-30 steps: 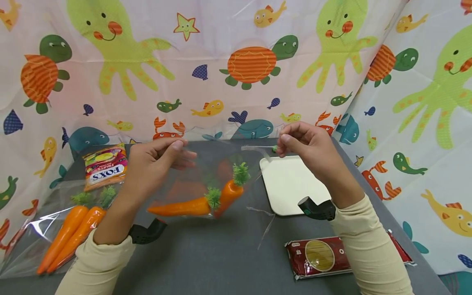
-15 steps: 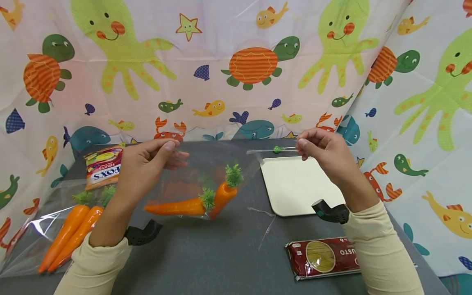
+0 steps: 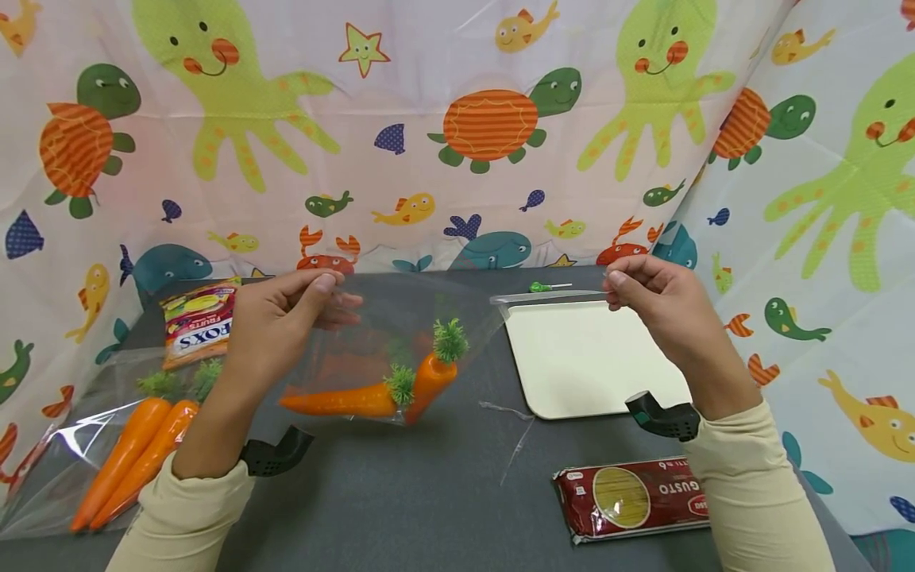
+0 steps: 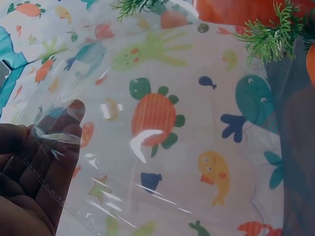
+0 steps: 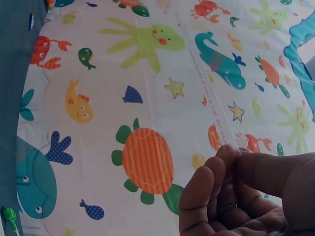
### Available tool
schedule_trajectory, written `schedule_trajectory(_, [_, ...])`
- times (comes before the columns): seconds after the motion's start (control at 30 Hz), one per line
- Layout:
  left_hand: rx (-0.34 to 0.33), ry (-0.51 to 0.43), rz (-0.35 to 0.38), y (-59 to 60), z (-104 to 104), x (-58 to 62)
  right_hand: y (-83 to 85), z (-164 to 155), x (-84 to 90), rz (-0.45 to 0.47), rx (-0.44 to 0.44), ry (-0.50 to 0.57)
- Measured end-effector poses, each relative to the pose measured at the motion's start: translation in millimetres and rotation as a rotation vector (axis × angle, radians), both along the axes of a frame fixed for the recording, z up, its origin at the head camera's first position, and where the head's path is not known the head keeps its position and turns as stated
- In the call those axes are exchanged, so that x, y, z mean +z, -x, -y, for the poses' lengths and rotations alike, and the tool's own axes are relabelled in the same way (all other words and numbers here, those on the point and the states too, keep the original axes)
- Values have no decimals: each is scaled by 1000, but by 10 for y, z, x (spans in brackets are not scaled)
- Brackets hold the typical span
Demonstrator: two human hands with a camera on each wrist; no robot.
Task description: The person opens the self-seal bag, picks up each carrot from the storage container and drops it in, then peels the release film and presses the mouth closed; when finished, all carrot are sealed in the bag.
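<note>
My left hand (image 3: 282, 318) pinches the top edge of a clear plastic bag (image 3: 372, 318), raised over the table. Inside it lie two orange toy carrots (image 3: 343, 400) with green tufts. The left wrist view shows the fingers (image 4: 61, 142) behind the clear film. To the right, my right hand (image 3: 654, 314) pinches the end of a narrow clear strip (image 3: 557, 297). That strip runs leftward to the bag's upper right corner. Small red print shows along the strip (image 5: 209, 93) in the right wrist view.
A cream tray (image 3: 593, 357) lies under the right hand, with a green lollipop (image 3: 539, 287) behind it. Nearer are a dark red pasta packet (image 3: 622, 500) and a plastic scrap (image 3: 511, 409). At left sit a Fox's candy bag (image 3: 200, 322) and another clear bag of carrots (image 3: 129, 453).
My right hand has moved rightward and slightly down with the strip, which now stretches straight from the bag's corner. My left hand and the bag have shifted a little left.
</note>
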State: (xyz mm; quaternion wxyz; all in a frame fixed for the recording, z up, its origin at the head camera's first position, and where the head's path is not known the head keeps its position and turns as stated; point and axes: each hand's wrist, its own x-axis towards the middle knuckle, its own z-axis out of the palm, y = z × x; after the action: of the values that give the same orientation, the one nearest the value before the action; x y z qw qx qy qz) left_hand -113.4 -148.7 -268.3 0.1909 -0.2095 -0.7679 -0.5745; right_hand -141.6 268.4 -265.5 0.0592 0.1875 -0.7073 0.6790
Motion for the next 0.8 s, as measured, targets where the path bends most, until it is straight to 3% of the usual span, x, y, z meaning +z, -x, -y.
schedule_trajectory(0.4, [34,-5,16,6,40,1,-39,-198,-17,42,-14,105])
schedule_trajectory(0.8, [25,-20,47,7,40,-37,-66,-419,-126,125,-236,116])
